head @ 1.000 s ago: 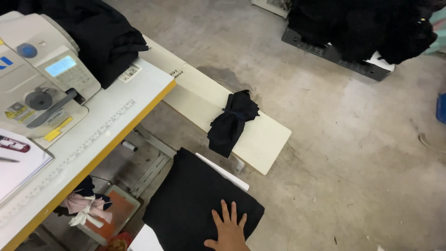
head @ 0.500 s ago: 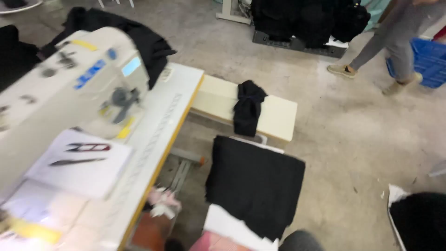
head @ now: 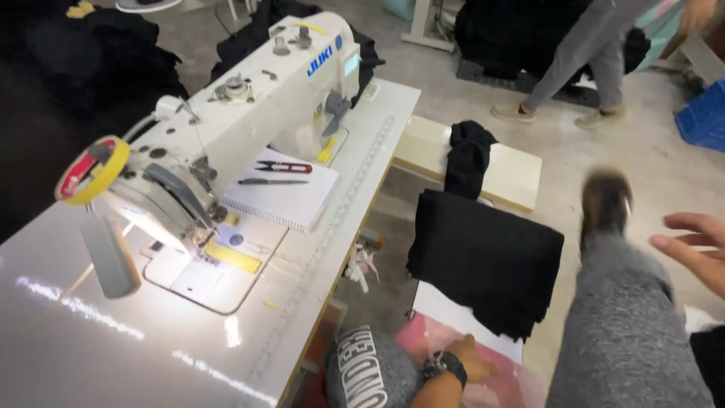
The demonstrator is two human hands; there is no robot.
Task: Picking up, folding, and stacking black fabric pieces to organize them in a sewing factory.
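Observation:
My left hand [head: 474,361], with a black watch on the wrist, rests on a pink surface [head: 483,389] at the bottom, just below a stack of black fabric [head: 483,257] lying on a white board. It holds nothing. My right hand [head: 698,245] hovers at the right edge with its fingers spread, empty. Beside it my grey-trousered leg [head: 627,325] is lifted, its shoe [head: 606,200] blurred.
A white sewing machine [head: 249,113] stands on a white table [head: 151,347], with a notebook [head: 283,198] carrying thread snips and a pen. A black garment [head: 468,155] drapes over a cream bench [head: 521,170]. Another person [head: 581,53] walks at the back right near a blue crate [head: 706,117].
The view has swung left and closer to the sewing machine. My right hand, left hand and raised grey leg have come into view. The other person has walked left.

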